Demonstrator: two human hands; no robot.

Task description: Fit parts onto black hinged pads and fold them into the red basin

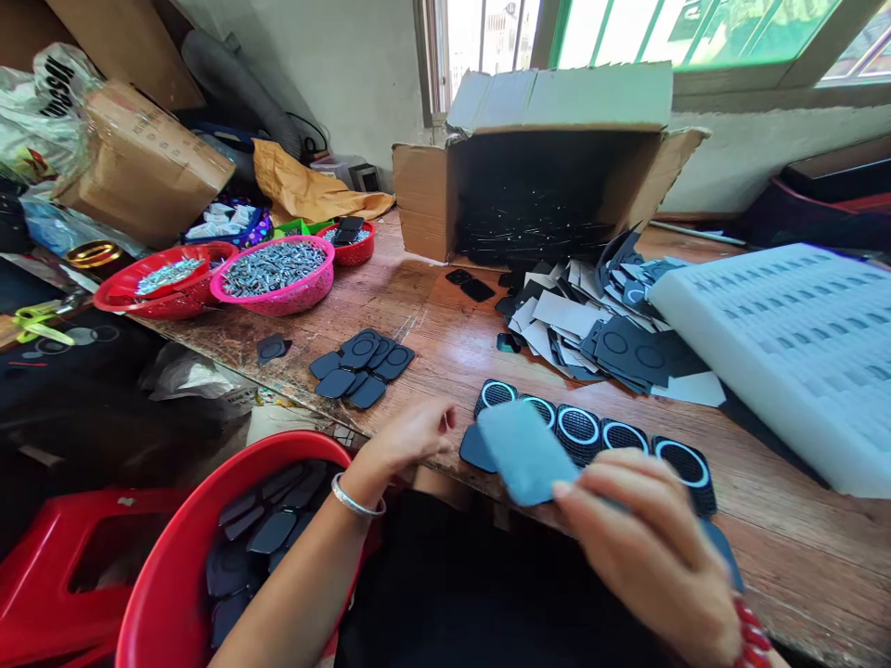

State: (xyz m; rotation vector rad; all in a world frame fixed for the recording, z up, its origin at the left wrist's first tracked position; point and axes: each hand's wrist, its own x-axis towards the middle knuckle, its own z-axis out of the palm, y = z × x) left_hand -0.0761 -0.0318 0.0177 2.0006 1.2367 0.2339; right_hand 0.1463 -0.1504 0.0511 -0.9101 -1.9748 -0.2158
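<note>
My right hand (pixel 640 529) pinches the lower right corner of a flat blue-grey rounded plate (pixel 525 450), held tilted at the table's front edge. Behind it runs a row of several black mesh pieces with pale rings (pixel 577 427). A dark rounded plate (pixel 477 449) lies at the row's left end. My left hand (pixel 414 431) is at the table edge, left of that plate, its fingers curled; whether anything is between them is hidden. A pile of dark rounded plates (pixel 363 364) lies beyond my left hand.
A red tub (pixel 157 566) with dark pieces stands at lower left. Pink (pixel 316 283) and red bowls hold small metal parts. Behind are an open carton (pixel 421 199) and a heap of cards (pixel 567 315). A white foam block (pixel 786 334) lies at right.
</note>
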